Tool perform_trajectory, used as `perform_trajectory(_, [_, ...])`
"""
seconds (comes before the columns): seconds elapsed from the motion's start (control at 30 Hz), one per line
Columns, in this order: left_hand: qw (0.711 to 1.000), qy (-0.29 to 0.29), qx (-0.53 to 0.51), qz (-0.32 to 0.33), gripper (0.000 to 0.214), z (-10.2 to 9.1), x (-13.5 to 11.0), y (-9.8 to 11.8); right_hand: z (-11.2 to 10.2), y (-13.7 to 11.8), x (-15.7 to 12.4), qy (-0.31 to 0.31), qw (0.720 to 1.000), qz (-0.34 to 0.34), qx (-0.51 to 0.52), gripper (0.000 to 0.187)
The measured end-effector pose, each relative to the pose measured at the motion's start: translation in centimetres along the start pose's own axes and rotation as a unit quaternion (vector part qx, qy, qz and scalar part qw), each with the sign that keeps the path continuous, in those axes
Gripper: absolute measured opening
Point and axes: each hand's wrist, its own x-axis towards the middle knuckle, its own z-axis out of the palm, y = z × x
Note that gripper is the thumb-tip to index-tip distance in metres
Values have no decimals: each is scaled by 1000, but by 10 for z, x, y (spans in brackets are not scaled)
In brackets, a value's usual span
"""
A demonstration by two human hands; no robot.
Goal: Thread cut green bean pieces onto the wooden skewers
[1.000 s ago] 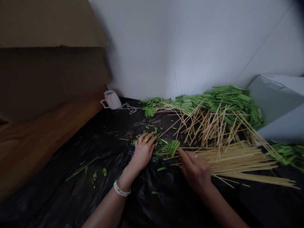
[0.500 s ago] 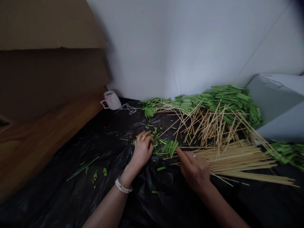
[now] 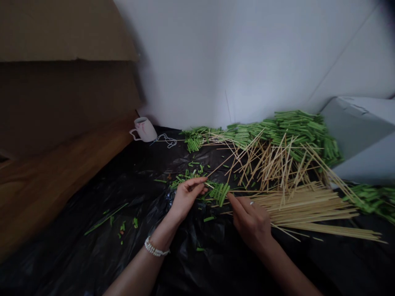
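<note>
The left hand [image 3: 186,198] is recorded at the middle of a crinkled, glossy black plastic sheet [image 3: 92,255], palm turned inward, with thumb and fingertips brought together among scattered green offcuts [image 3: 185,176]. Whether a piece is pinched between them cannot be determined. A beaded white bracelet [image 3: 156,248] is worn at that wrist. The right hand [image 3: 250,221] lies just to the right and apart from the left, its forefinger extended and its other fingers curled. Whether a stick is gripped beneath it cannot be told. The forefinger tip touches, or all but touches, a small cluster of short cylindrical green stem pieces [image 3: 221,191], which sits between the two hands and is judged to be placed there for reach from either side. A flat bundle of thin pale wooden skewers [image 3: 311,209] is laid roughly parallel on the right, with its near ends beside the right hand, apparently for ready access. Further loose skewers [image 3: 271,164] are crossed untidily beyond it. A long heap of cut green stems [image 3: 293,127], smooth and tubular, is banked against the far white wall [image 3: 231,61]. The sheet is judged to serve as a liner for debris. Noted at far left are a white ceramic mug with pink markings [image 3: 142,129], lying tilted, and a tangle of white thread [image 3: 166,140]. A brown cardboard box [image 3: 61,74] stands on the left and a pale grey box [image 3: 361,131] on the right.
</note>
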Motion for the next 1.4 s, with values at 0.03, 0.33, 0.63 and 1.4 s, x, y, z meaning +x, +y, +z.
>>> perform_trajectory(0.03, [999, -8, -36, -21, 26, 2, -1, 1, 0, 0, 0, -1, 1000, 1, -2, 30])
perform_trajectory(0.33, [970, -57, -189, -140, 27, 1, -4, 8, -1, 1, -1, -1, 1000, 2, -18, 33])
perform_trajectory(0.63, [935, -56, -290, -197, 29, 0, -3, 7, -4, 2, 1, 21, 1000, 11, -10, 31])
perform_trajectory(1.4, [921, -13, -321, -221, 10, -3, 1, 4, -2, -1, -1, 4, 1000, 4, -13, 33])
